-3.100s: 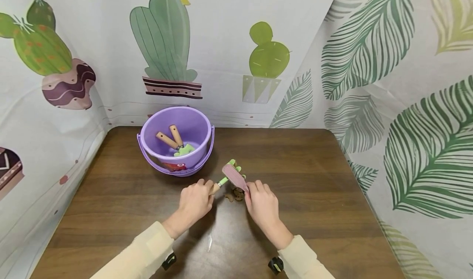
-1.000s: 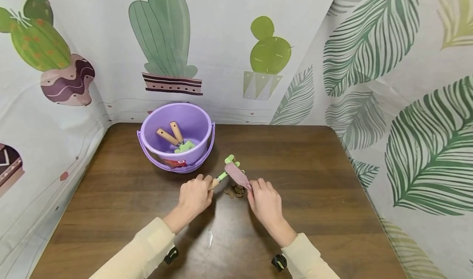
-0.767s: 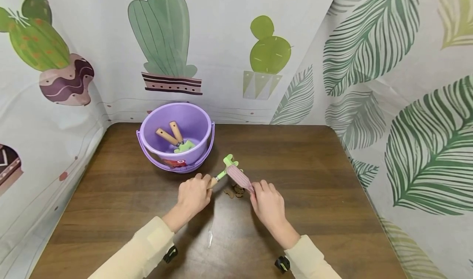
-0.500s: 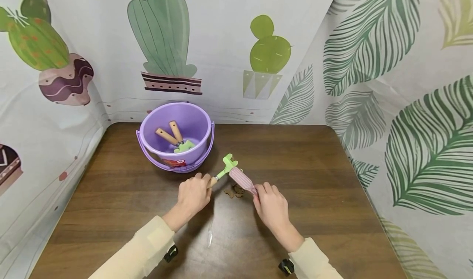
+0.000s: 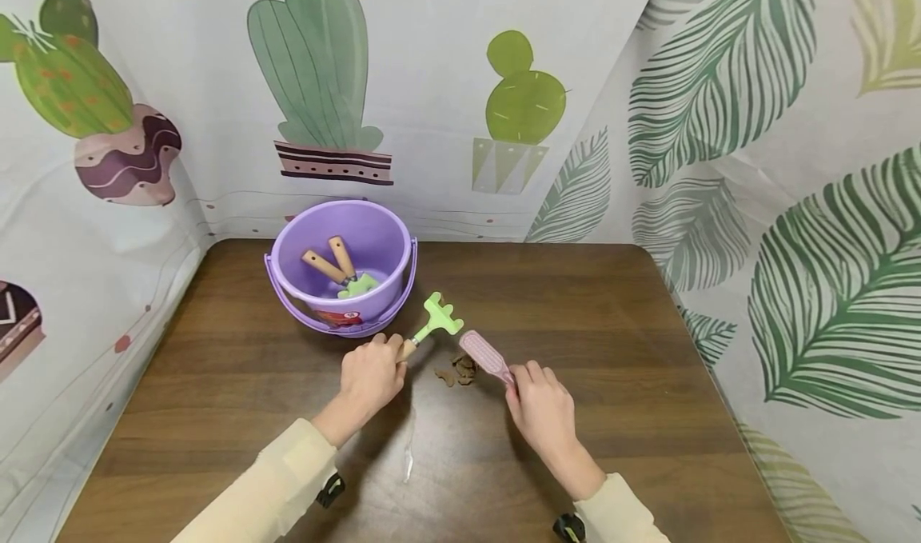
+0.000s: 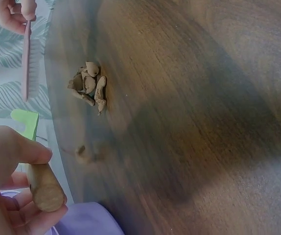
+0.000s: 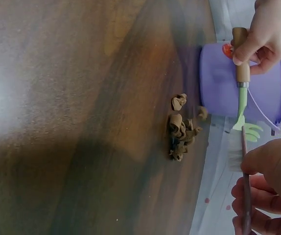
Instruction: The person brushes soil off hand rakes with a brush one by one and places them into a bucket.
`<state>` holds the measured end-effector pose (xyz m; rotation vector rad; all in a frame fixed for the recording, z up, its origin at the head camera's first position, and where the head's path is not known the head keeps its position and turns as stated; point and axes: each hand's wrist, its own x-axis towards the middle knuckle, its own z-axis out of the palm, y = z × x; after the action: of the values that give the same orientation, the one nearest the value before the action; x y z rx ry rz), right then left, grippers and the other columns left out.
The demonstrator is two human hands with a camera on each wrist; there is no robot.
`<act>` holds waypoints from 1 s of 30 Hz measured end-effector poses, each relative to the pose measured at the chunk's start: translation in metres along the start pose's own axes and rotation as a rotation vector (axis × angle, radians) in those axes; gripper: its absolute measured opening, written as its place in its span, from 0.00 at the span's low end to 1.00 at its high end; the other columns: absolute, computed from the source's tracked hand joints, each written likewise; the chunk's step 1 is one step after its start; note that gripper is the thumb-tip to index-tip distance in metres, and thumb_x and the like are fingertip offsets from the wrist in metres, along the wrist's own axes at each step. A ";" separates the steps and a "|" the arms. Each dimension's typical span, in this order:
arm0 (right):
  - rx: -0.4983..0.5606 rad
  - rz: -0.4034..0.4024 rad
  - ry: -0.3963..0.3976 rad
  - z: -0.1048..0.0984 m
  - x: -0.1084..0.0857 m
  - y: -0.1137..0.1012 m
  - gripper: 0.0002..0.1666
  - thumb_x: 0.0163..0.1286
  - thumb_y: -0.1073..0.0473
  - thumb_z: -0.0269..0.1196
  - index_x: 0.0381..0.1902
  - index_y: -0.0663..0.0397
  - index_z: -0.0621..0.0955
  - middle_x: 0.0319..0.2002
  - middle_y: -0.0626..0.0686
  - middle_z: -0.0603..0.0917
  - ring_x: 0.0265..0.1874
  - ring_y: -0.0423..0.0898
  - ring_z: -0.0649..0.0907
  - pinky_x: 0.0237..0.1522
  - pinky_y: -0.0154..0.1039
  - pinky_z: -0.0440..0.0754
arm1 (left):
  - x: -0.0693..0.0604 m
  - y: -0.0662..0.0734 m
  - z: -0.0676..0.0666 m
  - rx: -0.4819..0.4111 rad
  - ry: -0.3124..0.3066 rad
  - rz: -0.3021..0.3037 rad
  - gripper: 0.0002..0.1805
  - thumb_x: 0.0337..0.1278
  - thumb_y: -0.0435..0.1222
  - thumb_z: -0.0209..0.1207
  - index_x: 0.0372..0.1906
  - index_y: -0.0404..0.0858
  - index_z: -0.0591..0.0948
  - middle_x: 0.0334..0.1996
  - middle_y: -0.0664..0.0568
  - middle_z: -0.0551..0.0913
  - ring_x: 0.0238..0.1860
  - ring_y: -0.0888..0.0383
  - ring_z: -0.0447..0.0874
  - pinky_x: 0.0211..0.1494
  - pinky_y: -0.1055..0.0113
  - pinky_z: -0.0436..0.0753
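Observation:
My left hand (image 5: 370,375) grips the wooden handle of a small garden rake (image 5: 439,317), its green tined head raised over the table. The fingers and thumb wrap the handle (image 6: 45,188) in the left wrist view. My right hand (image 5: 544,411) holds a pink brush (image 5: 484,353) by its narrow end; pale bristles (image 7: 235,152) show in the right wrist view. In the head view a small gap separates the brush from the rake head. Below them, crumbled brown clay-like pieces (image 5: 464,369) lie heaped on the table, with loose bits beside the heap.
A purple bucket (image 5: 392,283) stands at the back left of the wooden table (image 5: 619,447), its carrying handle hanging down in front. Two wooden-handled tools (image 5: 341,257) lean inside, at least one with a green head. Patterned cloth (image 5: 439,71) hangs behind the table.
The brush has moved off the rake head, toward the right and nearer me. The rake has shifted slightly left, so its head, earlier partly covered, is now fully visible. The bucket stays put.

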<state>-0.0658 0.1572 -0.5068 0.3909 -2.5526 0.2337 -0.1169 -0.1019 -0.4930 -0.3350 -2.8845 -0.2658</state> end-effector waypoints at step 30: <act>0.071 0.116 0.058 0.001 0.009 0.018 0.13 0.48 0.63 0.68 0.34 0.56 0.82 0.26 0.51 0.79 0.21 0.50 0.77 0.16 0.44 0.75 | -0.006 -0.006 0.003 -0.013 0.054 0.031 0.13 0.35 0.39 0.69 0.29 0.44 0.77 0.21 0.53 0.75 0.24 0.49 0.78 0.19 0.57 0.74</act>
<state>-0.0794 0.1723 -0.5043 0.2590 -2.5176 0.3736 -0.1132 -0.1079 -0.4983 -0.3685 -2.8228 -0.2840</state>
